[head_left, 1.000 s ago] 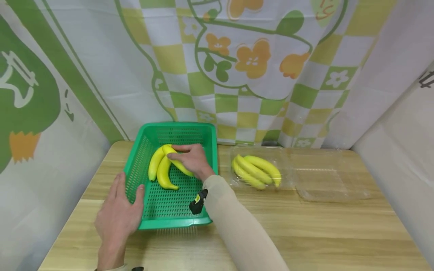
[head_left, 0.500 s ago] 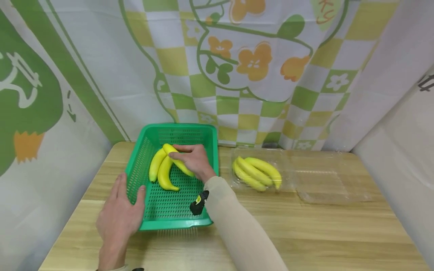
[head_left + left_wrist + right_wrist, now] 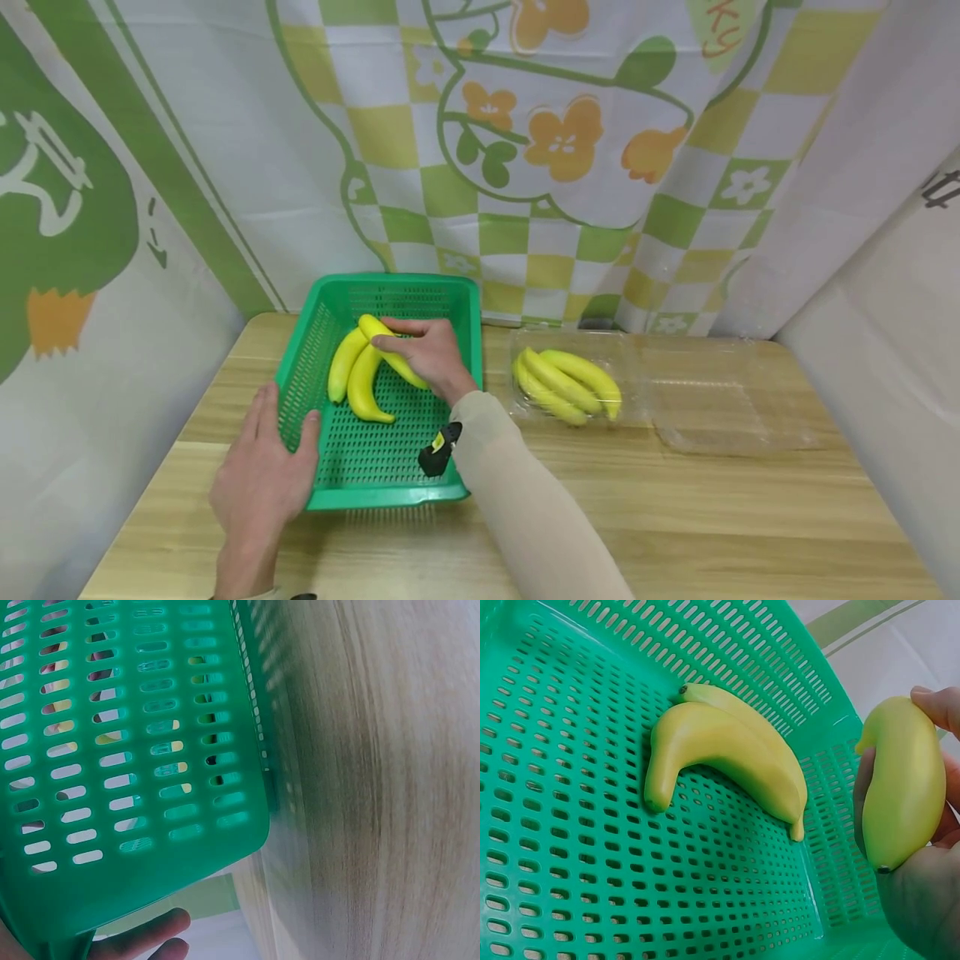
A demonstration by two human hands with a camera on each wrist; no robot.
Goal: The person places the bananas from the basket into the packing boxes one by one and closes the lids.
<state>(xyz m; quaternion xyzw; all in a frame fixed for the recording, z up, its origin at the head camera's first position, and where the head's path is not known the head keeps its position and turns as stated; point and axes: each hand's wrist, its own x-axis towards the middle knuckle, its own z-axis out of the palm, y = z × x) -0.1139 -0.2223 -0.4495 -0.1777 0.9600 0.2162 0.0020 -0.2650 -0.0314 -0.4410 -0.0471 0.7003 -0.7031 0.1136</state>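
My right hand (image 3: pixel 429 354) holds a yellow banana (image 3: pixel 904 780) inside the green plastic basket (image 3: pixel 390 496), thumb on one side and fingers on the other. In the right wrist view that banana is apart from two more bananas (image 3: pixel 727 742), which lie side by side on the perforated floor. At the basket's left side, my left hand (image 3: pixel 262 475) grips the rim, thumb over the inner side and fingers along the outside. The left wrist view shows fingertips (image 3: pixel 176 922) past the basket's corner; the thumb is hidden there.
Right of the basket, a clear plastic clamshell box (image 3: pixel 633 375) lies with its lid spread to the right. Several bananas (image 3: pixel 566 383) sit in its left half. A printed curtain (image 3: pixel 525 225) hangs behind the wooden table (image 3: pixel 675 517).
The right hand keeps hold of the banana, whose upper end has tipped up slightly. The left hand stays at the rim, and the basket and box hold their places.
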